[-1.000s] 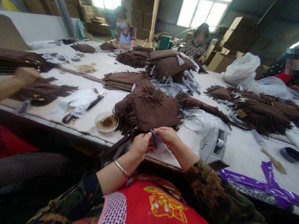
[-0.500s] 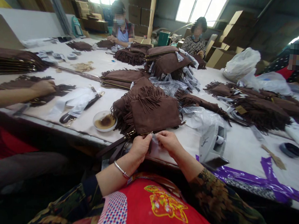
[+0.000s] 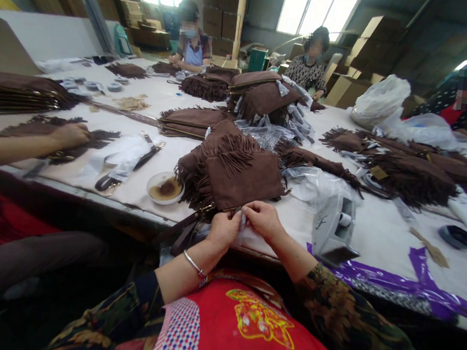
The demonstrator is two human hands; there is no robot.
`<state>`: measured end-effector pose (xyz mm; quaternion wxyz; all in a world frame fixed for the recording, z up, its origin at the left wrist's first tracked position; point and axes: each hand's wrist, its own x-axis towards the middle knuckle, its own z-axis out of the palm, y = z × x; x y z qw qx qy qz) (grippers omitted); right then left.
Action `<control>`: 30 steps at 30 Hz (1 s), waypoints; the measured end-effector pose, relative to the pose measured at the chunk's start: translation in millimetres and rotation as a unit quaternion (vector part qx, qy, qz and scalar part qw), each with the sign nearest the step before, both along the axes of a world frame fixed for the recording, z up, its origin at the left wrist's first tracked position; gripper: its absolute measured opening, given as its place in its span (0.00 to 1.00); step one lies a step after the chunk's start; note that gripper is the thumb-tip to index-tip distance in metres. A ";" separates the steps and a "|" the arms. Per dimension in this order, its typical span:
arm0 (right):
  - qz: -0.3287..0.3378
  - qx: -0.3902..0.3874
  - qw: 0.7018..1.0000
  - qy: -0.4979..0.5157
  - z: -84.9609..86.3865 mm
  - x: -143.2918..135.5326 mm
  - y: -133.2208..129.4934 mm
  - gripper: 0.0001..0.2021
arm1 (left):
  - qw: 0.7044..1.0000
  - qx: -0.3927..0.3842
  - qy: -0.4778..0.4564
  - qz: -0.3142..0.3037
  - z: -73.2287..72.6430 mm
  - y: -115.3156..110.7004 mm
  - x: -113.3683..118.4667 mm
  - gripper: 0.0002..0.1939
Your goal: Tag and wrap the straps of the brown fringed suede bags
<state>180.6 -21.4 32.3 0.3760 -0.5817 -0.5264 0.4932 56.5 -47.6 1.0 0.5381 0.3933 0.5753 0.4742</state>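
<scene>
A brown fringed bag [image 3: 243, 181] lies at the table's front edge, its zipper side facing me. My left hand [image 3: 225, 229] is closed in a pinch at this edge, beside the metal clasp of a dark strap [image 3: 189, 228]. Fingertip to fingertip with it, my right hand [image 3: 265, 220] pinches a small clear plastic piece [image 3: 241, 235] that hangs below the fingers. A small metallic bit shows between the fingertips; what my left fingers grip is mostly hidden.
Left of the bag stands a bowl of brownish stuff [image 3: 165, 188]. A grey tape dispenser [image 3: 333, 228] is on the right, near purple tape [image 3: 397, 279]. More bags [image 3: 261, 98] are piled behind. A co-worker's hand [image 3: 70, 136] rests on a bag at left; other people sit across the table.
My hands stay pinched together at the bag's zipper edge, with the fingertips slightly closer. The view has shifted a little. A person across the table has lowered their hand.
</scene>
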 end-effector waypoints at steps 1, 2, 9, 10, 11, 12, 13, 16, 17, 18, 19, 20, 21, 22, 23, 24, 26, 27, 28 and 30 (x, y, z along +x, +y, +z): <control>0.015 -0.007 1.000 0.020 0.3 2.1 0.1 0.13 | 1.000 -0.003 -0.004 -0.001 -0.7 0.0 0.1 0.17; 0.035 -0.011 0.999 0.039 0.4 4.8 0.1 0.15 | 1.000 -0.006 -0.012 -0.001 -0.9 0.1 0.1 0.17; 0.168 0.157 0.971 -0.068 -2.9 25.4 8.8 0.10 | 1.000 -0.004 0.022 0.002 2.6 -0.5 -2.0 0.15; 0.172 0.165 0.968 -0.083 -3.4 25.7 10.9 0.09 | 1.000 -0.001 0.027 0.001 2.2 -0.7 -2.2 0.15; 0.171 0.163 0.967 -0.092 -3.7 25.1 12.7 0.08 | 1.000 0.003 0.029 0.000 1.5 -1.0 -2.2 0.15; 0.163 0.151 0.971 -0.093 -3.8 23.6 14.1 0.08 | 0.999 0.008 0.031 -0.002 0.6 -1.2 -2.2 0.15; 0.149 0.131 0.976 -0.089 -3.8 21.4 14.9 0.08 | 0.999 0.016 0.034 -0.007 -0.1 -1.5 -2.2 0.15; 0.086 0.064 0.992 -0.072 -2.6 13.3 13.7 0.08 | 0.996 0.051 0.069 -0.024 -0.4 -2.2 -1.9 0.14; 0.068 0.051 0.994 -0.072 -1.9 10.8 12.4 0.09 | 0.993 0.063 0.092 -0.028 0.5 -2.5 -1.9 0.13; 0.055 0.046 0.994 -0.080 -0.9 8.7 10.9 0.09 | 0.990 0.072 0.118 -0.031 1.9 -2.6 -1.8 0.13; 0.047 0.048 0.993 -0.097 0.2 7.0 9.5 0.10 | 0.986 0.078 0.144 -0.032 3.5 -2.7 -1.7 0.13; 0.042 0.057 0.990 -0.123 1.4 5.7 8.4 0.12 | 0.982 0.083 0.167 -0.033 5.3 -2.6 -1.5 0.12; 0.039 0.071 0.985 -0.155 2.7 4.6 7.7 0.13 | 0.979 0.086 0.184 -0.033 7.0 -2.3 -1.1 0.12; 0.037 0.087 0.977 -0.189 3.8 3.7 7.5 0.14 | 0.976 0.088 0.198 -0.032 8.4 -2.0 -0.6 0.11; 0.033 0.103 0.970 -0.220 4.7 2.9 7.7 0.15 | 0.974 0.091 0.207 -0.030 9.5 -1.6 0.0 0.11; 0.028 0.114 0.963 -0.242 5.2 2.1 8.4 0.14 | 0.972 0.094 0.211 -0.028 10.2 -1.2 0.6 0.10; 0.020 0.118 0.960 -0.252 4.3 0.7 10.4 0.09 | 0.972 0.105 0.209 -0.024 10.2 -0.7 1.8 0.10; 0.016 0.116 0.962 -0.246 2.8 0.2 11.4 0.07 | 0.973 0.109 0.202 -0.021 9.7 -0.7 2.1 0.11; 0.013 0.115 0.965 -0.235 0.9 -0.1 12.2 0.05 | 0.976 0.110 0.188 -0.018 9.0 -0.9 2.2 0.11; 0.008 0.117 0.972 -0.202 -4.2 0.3 12.9 0.05 | 0.987 0.095 0.132 -0.015 7.6 -1.7 1.3 0.11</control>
